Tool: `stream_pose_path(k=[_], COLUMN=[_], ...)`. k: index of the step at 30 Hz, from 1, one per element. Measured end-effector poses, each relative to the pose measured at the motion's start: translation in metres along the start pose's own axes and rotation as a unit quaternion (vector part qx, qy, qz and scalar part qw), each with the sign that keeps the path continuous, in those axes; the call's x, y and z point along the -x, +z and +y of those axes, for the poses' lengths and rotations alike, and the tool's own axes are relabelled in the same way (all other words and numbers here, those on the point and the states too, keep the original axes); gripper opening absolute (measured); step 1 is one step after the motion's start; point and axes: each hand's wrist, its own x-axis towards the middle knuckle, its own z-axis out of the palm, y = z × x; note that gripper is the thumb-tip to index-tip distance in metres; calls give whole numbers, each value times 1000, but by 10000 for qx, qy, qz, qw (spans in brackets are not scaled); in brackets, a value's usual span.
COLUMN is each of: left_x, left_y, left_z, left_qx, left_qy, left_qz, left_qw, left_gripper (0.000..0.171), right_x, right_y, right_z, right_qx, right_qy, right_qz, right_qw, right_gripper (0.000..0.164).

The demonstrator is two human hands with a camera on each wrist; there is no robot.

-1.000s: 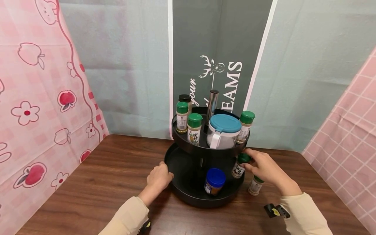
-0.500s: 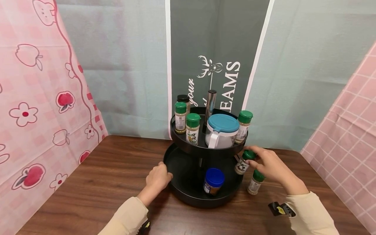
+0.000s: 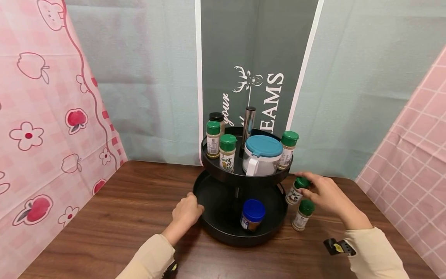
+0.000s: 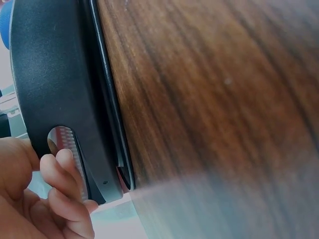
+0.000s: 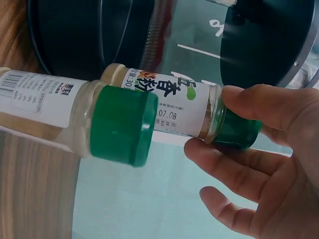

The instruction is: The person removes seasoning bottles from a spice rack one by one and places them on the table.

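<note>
In the head view my right hand [image 3: 325, 193] pinches a spice bottle [image 3: 294, 195] by its green cap, just outside the right rim of a black two-tier rack's lower tray [image 3: 226, 234]. The right wrist view shows thumb and fingers round the neck and cap of this spice bottle [image 5: 174, 99]. A second green-capped spice bottle [image 3: 300, 221] stands on the table in front of it. At the lower tray's left side my left hand [image 3: 186, 211] holds the rim. Its curled fingers [image 4: 65, 184] are at the oval handle slot in the left wrist view.
A blue-lidded jar [image 3: 252, 215] stands in the lower tray. The upper tray [image 3: 240, 179] bears several green-capped bottles, a black-capped jar [image 3: 216, 117] and a clear pot with a teal lid [image 3: 263, 146]. A metal post [image 3: 249, 124] rises from the middle. Curtains surround the wooden table [image 3: 139, 201].
My right hand has moved right with the spice bottle, from inside the lower tray to outside its rim. The left hand stays on the tray's edge.
</note>
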Motion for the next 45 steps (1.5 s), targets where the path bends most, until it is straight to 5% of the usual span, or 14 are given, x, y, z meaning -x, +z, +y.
stream_pose_path(k=[20,45], left_x=[-1,-3], left_y=[-1,-3], left_z=[3,0], left_qx=[-95,-72], left_qy=[-57,-52], left_qz=[-121,-151], left_qw=[9999,9998], left_gripper=[38,39], right_x=[19,45], right_y=[-3,9], right_z=[25,52], right_qx=[238,89], right_qy=[469,1131], right_qz=[127,-704], right_qw=[9985,9911], right_gripper=[42,36])
